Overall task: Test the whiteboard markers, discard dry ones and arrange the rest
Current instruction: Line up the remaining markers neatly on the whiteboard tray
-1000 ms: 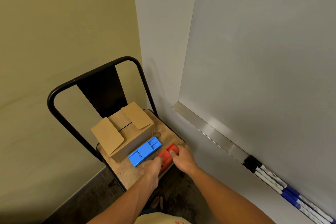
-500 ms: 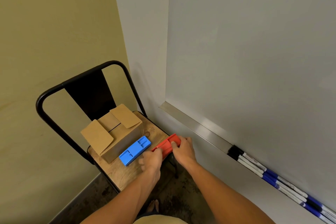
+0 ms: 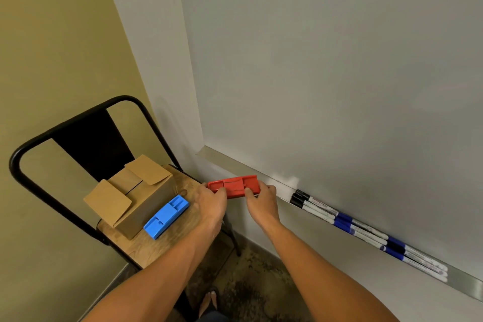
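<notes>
Both hands hold a flat red plastic rectangular holder [image 3: 233, 186] level in the air, just in front of the left stretch of the long metal ledge [image 3: 460, 285] that runs along the bottom of the white wall board [image 3: 339, 73]. The left hand [image 3: 212, 204] grasps the holder's left end, thumb on the top face and fingers curled beneath. The right hand [image 3: 261, 202] grasps its right end the same way, thumb on top at the near edge. The holder's upper face shows moulded recesses.

From the holder, at about 4 o'clock, a row of whiteboard markers [image 3: 366, 232] lies end to end and side by side in the ledge: black-capped ones nearest the hands, blue-capped ones further right, all with white barrels. They are near the right hand but apart from it.

At about 8 o'clock from the holder stands a black metal-framed chair with a wooden seat [image 3: 146, 248]. On the seat sits a brown cardboard box [image 3: 136, 196] with its top flaps open, and touching the box's near side lies a flat blue plastic rectangular holder [image 3: 166, 216] of the same shape as the red one. The left hand is just to the right of the blue holder, at its 3 o'clock, apart from it.

At 6 o'clock, between the forearms, a foot in a sandal [image 3: 210, 300] rests on the dark speckled floor [image 3: 251, 269].
</notes>
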`<state>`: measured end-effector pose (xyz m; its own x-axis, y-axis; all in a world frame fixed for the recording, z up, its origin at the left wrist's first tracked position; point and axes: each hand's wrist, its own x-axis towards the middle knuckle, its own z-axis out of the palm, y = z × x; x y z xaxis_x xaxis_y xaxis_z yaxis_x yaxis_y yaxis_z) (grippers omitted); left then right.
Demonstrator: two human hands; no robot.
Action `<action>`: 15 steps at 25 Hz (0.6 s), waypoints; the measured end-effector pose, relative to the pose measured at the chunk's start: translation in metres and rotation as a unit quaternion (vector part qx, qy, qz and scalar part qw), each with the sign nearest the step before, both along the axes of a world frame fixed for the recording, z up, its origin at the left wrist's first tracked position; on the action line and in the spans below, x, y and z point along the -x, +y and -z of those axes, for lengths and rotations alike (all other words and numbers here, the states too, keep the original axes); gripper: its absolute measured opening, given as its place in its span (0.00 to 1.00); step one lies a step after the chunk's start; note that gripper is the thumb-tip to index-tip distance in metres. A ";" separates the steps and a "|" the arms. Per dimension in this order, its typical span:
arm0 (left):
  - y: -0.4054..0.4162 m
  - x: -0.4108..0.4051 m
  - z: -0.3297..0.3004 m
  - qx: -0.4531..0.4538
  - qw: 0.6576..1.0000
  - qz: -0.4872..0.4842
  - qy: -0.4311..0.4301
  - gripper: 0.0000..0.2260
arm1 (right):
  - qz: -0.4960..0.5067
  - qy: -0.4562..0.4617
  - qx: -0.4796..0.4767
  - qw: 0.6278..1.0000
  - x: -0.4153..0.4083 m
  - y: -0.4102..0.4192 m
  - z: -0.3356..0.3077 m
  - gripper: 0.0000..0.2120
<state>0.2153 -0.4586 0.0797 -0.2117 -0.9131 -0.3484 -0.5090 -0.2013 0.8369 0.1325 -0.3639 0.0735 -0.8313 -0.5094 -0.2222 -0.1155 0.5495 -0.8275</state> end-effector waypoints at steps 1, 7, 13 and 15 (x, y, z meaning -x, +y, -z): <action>0.001 0.004 -0.004 0.013 1.000 0.014 0.011 0.15 | 0.008 -0.003 0.003 1.000 0.002 0.005 -0.002 0.11; -0.005 0.036 -0.010 0.034 0.992 0.112 0.038 0.11 | 0.064 -0.019 0.001 0.998 0.017 0.019 0.001 0.13; -0.018 0.075 0.002 0.026 0.974 0.221 0.045 0.07 | 0.124 -0.032 0.000 0.992 0.035 0.009 0.004 0.22; -0.023 0.084 0.005 0.017 0.968 0.249 0.034 0.07 | 0.134 -0.042 -0.014 0.990 0.042 0.006 0.007 0.25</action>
